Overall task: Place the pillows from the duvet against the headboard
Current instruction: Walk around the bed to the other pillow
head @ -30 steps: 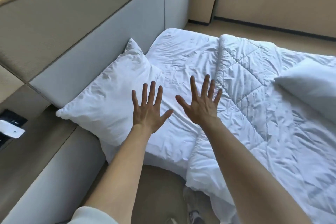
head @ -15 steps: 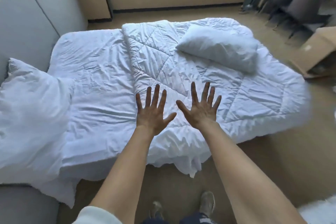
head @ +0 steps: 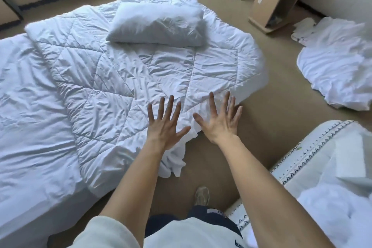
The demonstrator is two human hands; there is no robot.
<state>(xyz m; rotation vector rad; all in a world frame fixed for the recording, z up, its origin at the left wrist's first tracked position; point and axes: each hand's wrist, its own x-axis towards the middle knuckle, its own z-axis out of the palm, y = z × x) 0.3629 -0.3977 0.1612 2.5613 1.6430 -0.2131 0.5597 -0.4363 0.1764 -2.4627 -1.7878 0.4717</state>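
Nearest, a soft cream sleeve (head: 100, 231) covers the left upper arm, and a worn shoe (head: 202, 195) stands on the beige floor (head: 281, 90) between two bare forearms. At the right, a second mattress (head: 314, 147) cuts in, its edge trimmed with a dark zigzag band.

Both arms stretch forward, palms down. The left hand (head: 164, 125) and the right hand (head: 219, 125) hold nothing, their fingers (head: 170, 104) straight and spread wide above the near corner of the duvet (head: 112, 78). I cannot tell whether they touch it.

The duvet is white, quilted in diamonds and heavily creased, and its corner droops off the bed in limp folds. Left of it lies the wrinkled white sheet (head: 26, 106).

Farther off, a plump oblong white pillow (head: 159, 24) rests flat on the duvet's far half, well apart from the hands.

Beyond, a rumpled heap of white linen (head: 338, 70) lies on the floor, and a brown cardboard box (head: 277, 0) stands near the wall.
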